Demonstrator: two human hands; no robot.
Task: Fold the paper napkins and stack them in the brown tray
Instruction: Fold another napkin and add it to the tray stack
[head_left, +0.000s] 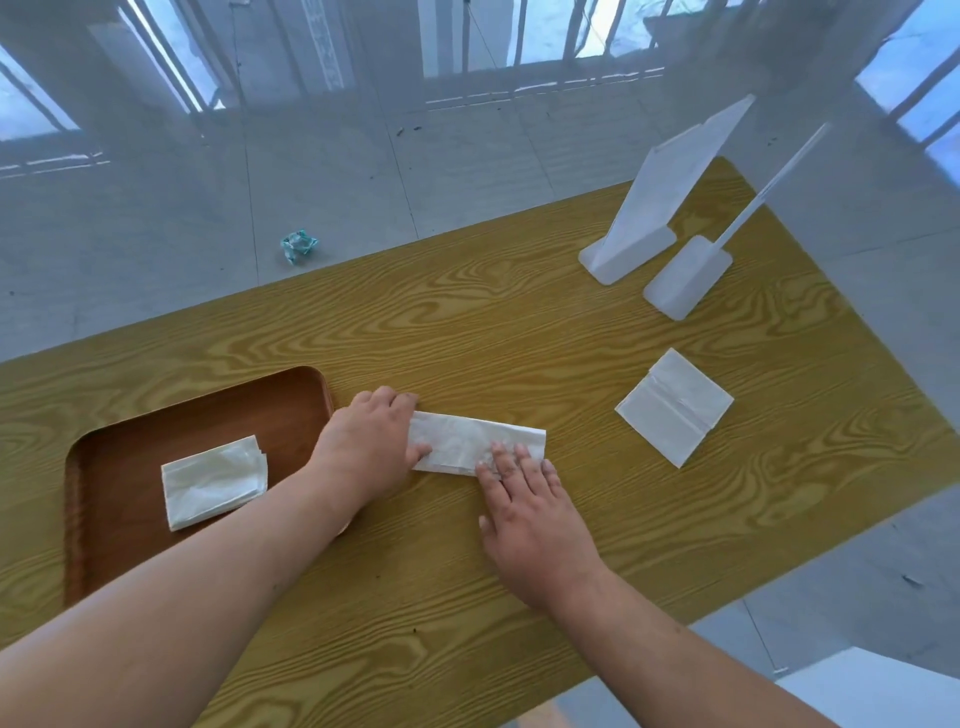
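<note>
A white paper napkin (470, 439), folded into a long strip, lies on the wooden table (519, 338) in the middle. My left hand (371, 441) grips its left end, thumb on top. My right hand (524, 514) lies flat with spread fingertips pressing the strip's right part near the front edge. The brown tray (291, 400) sits at the left and holds a small stack of folded napkins (214, 480). My left forearm crosses over the tray's right rim. A stack of unfolded square napkins (675, 408) lies to the right.
Two white plastic stands (654, 208) (685, 275) rise at the far right of the table. A crumpled teal-and-white wrapper (298, 245) lies on the tiled floor beyond the table's far edge. A white object shows at the bottom right corner.
</note>
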